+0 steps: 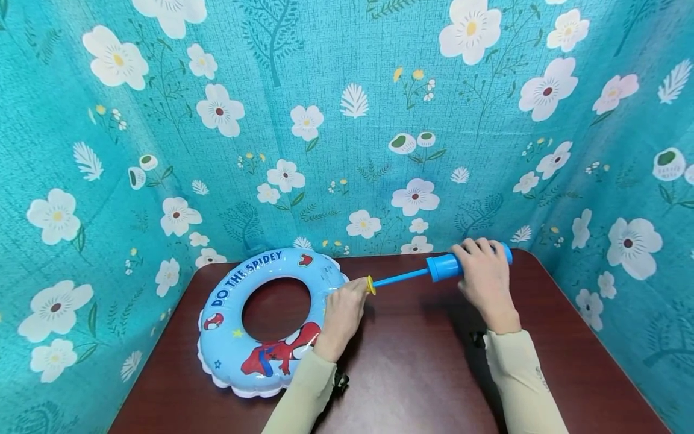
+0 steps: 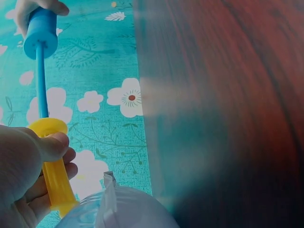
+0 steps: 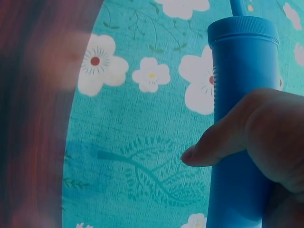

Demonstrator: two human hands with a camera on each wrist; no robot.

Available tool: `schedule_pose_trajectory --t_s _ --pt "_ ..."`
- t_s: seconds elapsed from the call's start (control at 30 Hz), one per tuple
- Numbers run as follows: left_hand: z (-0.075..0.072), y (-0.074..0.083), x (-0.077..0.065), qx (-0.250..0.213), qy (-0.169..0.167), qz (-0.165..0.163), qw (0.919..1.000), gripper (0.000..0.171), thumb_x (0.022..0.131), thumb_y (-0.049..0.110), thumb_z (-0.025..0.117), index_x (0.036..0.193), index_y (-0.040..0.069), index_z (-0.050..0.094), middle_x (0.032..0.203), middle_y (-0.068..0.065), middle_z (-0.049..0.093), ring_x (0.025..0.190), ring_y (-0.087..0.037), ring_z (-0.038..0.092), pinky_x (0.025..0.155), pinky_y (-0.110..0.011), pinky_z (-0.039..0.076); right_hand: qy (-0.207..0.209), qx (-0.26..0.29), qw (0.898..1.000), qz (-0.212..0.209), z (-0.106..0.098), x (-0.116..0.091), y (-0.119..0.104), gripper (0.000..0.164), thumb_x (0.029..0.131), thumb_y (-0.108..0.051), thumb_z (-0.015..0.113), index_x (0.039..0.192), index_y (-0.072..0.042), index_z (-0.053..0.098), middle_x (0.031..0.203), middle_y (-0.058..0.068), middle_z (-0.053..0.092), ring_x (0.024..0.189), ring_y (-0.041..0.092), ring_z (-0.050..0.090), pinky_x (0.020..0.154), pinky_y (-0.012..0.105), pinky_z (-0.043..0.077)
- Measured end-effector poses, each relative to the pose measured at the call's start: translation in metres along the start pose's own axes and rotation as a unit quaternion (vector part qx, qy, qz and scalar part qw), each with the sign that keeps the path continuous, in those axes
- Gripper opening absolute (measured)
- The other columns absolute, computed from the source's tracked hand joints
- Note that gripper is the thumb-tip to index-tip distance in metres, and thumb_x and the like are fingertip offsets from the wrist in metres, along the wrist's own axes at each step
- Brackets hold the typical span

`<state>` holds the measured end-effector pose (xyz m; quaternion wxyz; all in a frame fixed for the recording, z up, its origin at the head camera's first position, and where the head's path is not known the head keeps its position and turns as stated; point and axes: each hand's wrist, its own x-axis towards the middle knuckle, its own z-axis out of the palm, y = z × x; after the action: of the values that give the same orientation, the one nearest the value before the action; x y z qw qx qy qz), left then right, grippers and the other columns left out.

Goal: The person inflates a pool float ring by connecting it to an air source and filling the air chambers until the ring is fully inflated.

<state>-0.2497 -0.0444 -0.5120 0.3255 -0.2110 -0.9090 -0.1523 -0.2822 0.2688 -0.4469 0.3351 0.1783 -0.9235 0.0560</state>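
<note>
A blue hand pump (image 1: pixel 446 267) lies nearly level above the table, its thin blue rod (image 1: pixel 401 278) drawn out toward the left. My right hand (image 1: pixel 484 277) grips the pump's barrel (image 3: pixel 244 71), the thumb lying across its side. At the rod's other end, my left hand (image 1: pixel 343 310) holds the yellow end piece (image 2: pixel 58 183) between thumb and fingers, just below its round flange. Under and beside that hand is an inflated light-blue swim ring (image 1: pixel 223 346) with cartoon prints. The yellow piece reaches the ring's edge in the left wrist view; whether it sits in a valve is hidden.
A dark red-brown wooden table (image 1: pixel 412 374) carries the ring on its left half. Teal flowered cloth (image 1: pixel 336 150) hangs along the back and both sides. Small black devices (image 1: pixel 340 383) show by the wrists, below the beige sleeves (image 1: pixel 520 380).
</note>
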Motion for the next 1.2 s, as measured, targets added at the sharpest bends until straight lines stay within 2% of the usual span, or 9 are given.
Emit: schedule_pose_trajectory --t_s 0.13,0.3,0.63,0.8,0.93,1.07,1.2 --pt "-0.001 -0.003 0.000 -0.006 -0.009 -0.005 0.9999 0.008 0.103 0.017 0.073 0.096 0.016 0.069 0.091 0.006 0.074 0.078 -0.015 0.073 0.055 -0.032 0.056 -0.001 -0.006 1.000 0.008 0.000 0.000 0.002 0.070 0.054 0.001 0.097 0.119 -0.007 0.072 0.115 0.020 0.071 0.112 0.044 0.057 0.106 0.066 0.039" --pt "-0.002 -0.001 0.000 -0.007 0.004 -0.003 1.0000 0.010 0.100 0.016 0.077 0.094 0.017 0.069 0.093 0.007 0.075 0.077 -0.015 0.073 0.054 -0.031 0.054 -0.012 -0.031 0.999 0.008 0.003 0.002 -0.007 0.071 0.056 -0.004 0.099 0.121 -0.007 0.071 0.117 0.020 0.070 0.114 0.045 0.057 0.105 0.067 0.040" --pt "-0.005 0.005 0.001 0.001 0.011 -0.002 0.9999 0.009 0.101 0.013 0.075 0.094 0.014 0.070 0.095 0.004 0.077 0.078 -0.017 0.074 0.056 -0.032 0.057 0.000 -0.046 0.999 -0.026 0.022 0.006 -0.054 0.053 0.067 -0.003 0.091 0.115 -0.009 0.070 0.116 0.019 0.068 0.110 0.043 0.059 0.100 0.065 0.042" --pt "-0.001 0.005 0.001 0.011 0.016 0.006 0.9998 0.014 0.102 0.012 0.073 0.090 0.015 0.067 0.085 0.005 0.071 0.075 -0.018 0.072 0.055 -0.033 0.055 -0.001 -0.048 0.998 -0.046 0.035 0.001 -0.079 0.042 0.073 -0.001 0.086 0.111 -0.009 0.069 0.118 0.020 0.068 0.109 0.043 0.060 0.098 0.064 0.044" --pt "0.000 0.005 -0.002 0.006 0.017 0.009 0.9998 0.014 0.102 0.008 0.073 0.090 0.014 0.067 0.082 0.004 0.069 0.076 -0.018 0.072 0.056 -0.033 0.055 -0.009 -0.059 0.996 -0.072 0.044 -0.003 -0.096 0.051 0.071 -0.009 0.094 0.115 -0.010 0.069 0.114 0.018 0.067 0.106 0.041 0.060 0.095 0.062 0.047" --pt "0.000 0.005 -0.002 -0.002 0.009 0.006 0.9999 0.006 0.101 0.007 0.073 0.100 0.013 0.073 0.094 0.003 0.076 0.084 -0.018 0.075 0.063 -0.035 0.061 -0.003 -0.055 0.994 -0.095 0.050 -0.006 -0.107 0.058 0.071 -0.013 0.097 0.121 -0.011 0.070 0.112 0.017 0.068 0.103 0.040 0.063 0.093 0.060 0.050" --pt "0.001 0.003 -0.002 -0.007 0.003 0.003 1.0000 0.009 0.101 0.010 0.074 0.109 0.014 0.075 0.101 0.003 0.079 0.088 -0.018 0.077 0.066 -0.037 0.062 -0.002 -0.045 0.994 -0.098 0.052 -0.007 -0.110 0.064 0.068 -0.013 0.098 0.125 -0.012 0.070 0.113 0.016 0.069 0.105 0.040 0.063 0.094 0.060 0.051"
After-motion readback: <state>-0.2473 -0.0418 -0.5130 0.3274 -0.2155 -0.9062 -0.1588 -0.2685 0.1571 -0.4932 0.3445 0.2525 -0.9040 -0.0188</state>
